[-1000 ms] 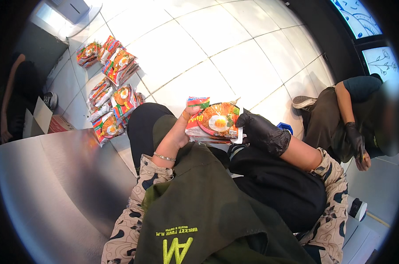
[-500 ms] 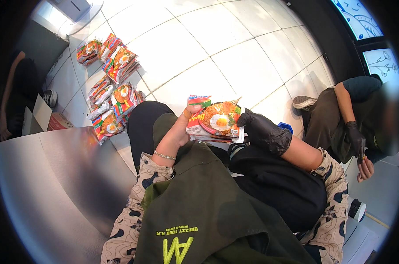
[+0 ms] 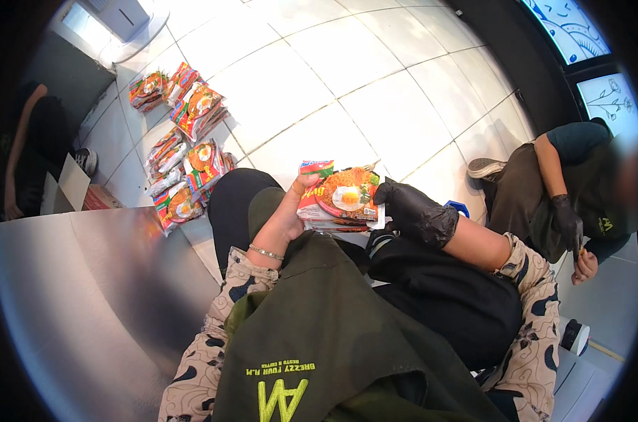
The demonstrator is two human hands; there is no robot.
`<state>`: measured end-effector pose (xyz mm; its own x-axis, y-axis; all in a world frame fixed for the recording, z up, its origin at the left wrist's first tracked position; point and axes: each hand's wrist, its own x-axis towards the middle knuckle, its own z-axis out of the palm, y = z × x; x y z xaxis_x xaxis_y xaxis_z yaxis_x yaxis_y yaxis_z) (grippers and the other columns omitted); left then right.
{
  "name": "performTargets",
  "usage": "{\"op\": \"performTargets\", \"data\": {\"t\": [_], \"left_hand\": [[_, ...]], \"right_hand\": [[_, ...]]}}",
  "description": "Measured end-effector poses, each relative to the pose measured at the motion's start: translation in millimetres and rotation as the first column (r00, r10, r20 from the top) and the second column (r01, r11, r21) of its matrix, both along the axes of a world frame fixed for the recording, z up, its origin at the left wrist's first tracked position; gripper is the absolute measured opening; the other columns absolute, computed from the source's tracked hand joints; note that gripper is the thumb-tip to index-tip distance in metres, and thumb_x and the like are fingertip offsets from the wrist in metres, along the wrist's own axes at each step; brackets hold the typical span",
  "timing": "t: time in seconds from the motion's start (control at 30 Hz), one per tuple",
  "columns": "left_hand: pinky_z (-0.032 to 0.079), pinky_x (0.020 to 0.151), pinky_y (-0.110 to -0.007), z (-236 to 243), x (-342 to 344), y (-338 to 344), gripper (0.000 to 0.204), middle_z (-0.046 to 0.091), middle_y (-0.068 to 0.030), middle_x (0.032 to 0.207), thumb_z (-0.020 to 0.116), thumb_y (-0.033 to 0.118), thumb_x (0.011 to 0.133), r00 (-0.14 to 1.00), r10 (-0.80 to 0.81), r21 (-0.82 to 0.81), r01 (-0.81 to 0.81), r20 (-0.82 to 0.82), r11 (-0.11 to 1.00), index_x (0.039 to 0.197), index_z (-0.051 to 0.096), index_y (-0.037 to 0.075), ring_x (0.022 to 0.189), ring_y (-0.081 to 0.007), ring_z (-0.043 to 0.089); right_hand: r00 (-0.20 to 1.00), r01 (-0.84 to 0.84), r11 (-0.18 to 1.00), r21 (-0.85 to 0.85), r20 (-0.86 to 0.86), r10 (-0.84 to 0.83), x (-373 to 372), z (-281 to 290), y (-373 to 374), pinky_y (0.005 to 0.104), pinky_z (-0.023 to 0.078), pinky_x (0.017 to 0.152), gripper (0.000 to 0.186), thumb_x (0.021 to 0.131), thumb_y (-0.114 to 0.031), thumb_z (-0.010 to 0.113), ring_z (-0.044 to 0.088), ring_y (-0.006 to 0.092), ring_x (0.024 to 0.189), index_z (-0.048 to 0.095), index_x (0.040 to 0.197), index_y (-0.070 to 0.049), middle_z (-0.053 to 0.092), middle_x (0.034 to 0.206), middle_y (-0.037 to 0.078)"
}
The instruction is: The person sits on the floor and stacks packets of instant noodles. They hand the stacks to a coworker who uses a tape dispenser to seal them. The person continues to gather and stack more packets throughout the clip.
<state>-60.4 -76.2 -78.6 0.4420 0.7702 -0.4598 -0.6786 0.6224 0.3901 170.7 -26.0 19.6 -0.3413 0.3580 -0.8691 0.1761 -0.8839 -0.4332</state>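
A small stack of instant noodle packets [image 3: 343, 200] is held in front of me, above my lap. The top packet is red and white with a picture of noodles and a fried egg. My bare left hand [image 3: 292, 211] is closed on the stack's left end, thumb on top. Gripping the right end is my right hand [image 3: 421, 213] in a black glove. The fingers under the stack are hidden. Beyond my left knee, several piles of similar noodle packets [image 3: 199, 111] lie on the floor.
White floor tiles [image 3: 298, 70] stretch ahead. A co-worker [image 3: 523, 197] with one black-gloved hand sits at the right. A blue object [image 3: 458, 209] lies past my right hand. An open cardboard box [image 3: 72, 179] and another person's shoe [image 3: 86, 160] are at the left, behind a grey curved surface [image 3: 58, 281].
Both hands keep hold of the noodle packets, with barely any shift. The view has tilted slightly, so the floor piles appear a little lower. The co-worker's hands moved slightly.
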Motion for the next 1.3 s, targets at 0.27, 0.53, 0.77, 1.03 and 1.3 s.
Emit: {"op": "performTargets", "data": {"t": [0.27,0.53,0.77,1.03,1.3], "left_hand": [[0.053,0.097,-0.045,2,3,0,0.067,0.061,-0.0183,0.130,0.061,0.047,0.088,0.999,0.000,0.004,0.000,0.037,1.000,0.135,0.050,0.000,0.112,-0.0296,0.064],[0.053,0.097,-0.045,2,1,0,0.066,0.062,-0.0178,0.128,0.060,0.046,0.089,0.996,-0.004,-0.009,0.005,0.084,1.000,0.135,0.051,0.000,0.111,-0.0293,0.064],[0.053,0.096,-0.041,7,1,-3,0.065,0.064,-0.0155,0.127,0.061,0.048,0.088,1.000,0.013,0.003,-0.013,0.019,1.000,0.133,0.053,0.002,0.110,-0.0265,0.066],[0.053,0.097,-0.042,-3,1,0,0.065,0.063,-0.0161,0.128,0.062,0.046,0.088,0.998,0.003,-0.006,-0.002,0.058,1.000,0.134,0.051,0.002,0.111,-0.0267,0.065],[0.053,0.097,-0.044,-1,0,-1,0.065,0.062,-0.0170,0.128,0.063,0.044,0.088,0.997,0.035,0.008,-0.036,0.068,0.999,0.135,0.050,0.002,0.112,-0.0283,0.064]], "right_hand": [[0.999,-0.039,0.998,0.043,-0.005,0.039,0,4,-1,0.0401,0.053,0.078,0.032,0.084,-0.023,0.058,0.060,0.0245,0.098,0.054,0.113,-0.009,0.055,0.110,0.010],[0.996,-0.060,0.994,0.093,-0.062,0.066,8,-11,-1,0.0383,0.055,0.077,0.027,0.089,-0.024,0.058,0.062,0.0249,0.097,0.054,0.111,-0.009,0.054,0.110,0.008],[0.997,-0.062,0.994,0.093,0.041,0.058,-10,14,-1,0.0373,0.056,0.071,0.039,0.085,-0.024,0.056,0.063,0.0231,0.090,0.051,0.117,-0.004,0.058,0.105,0.013],[0.996,-0.092,0.992,0.091,-0.001,0.092,-5,6,1,0.0370,0.057,0.069,0.048,0.083,-0.022,0.056,0.064,0.0221,0.087,0.049,0.125,-0.001,0.060,0.108,0.014],[0.998,-0.056,0.989,0.137,-0.011,0.058,-10,11,-3,0.0370,0.057,0.068,0.051,0.081,-0.023,0.058,0.064,0.0222,0.088,0.050,0.126,-0.001,0.061,0.109,0.014]]}}
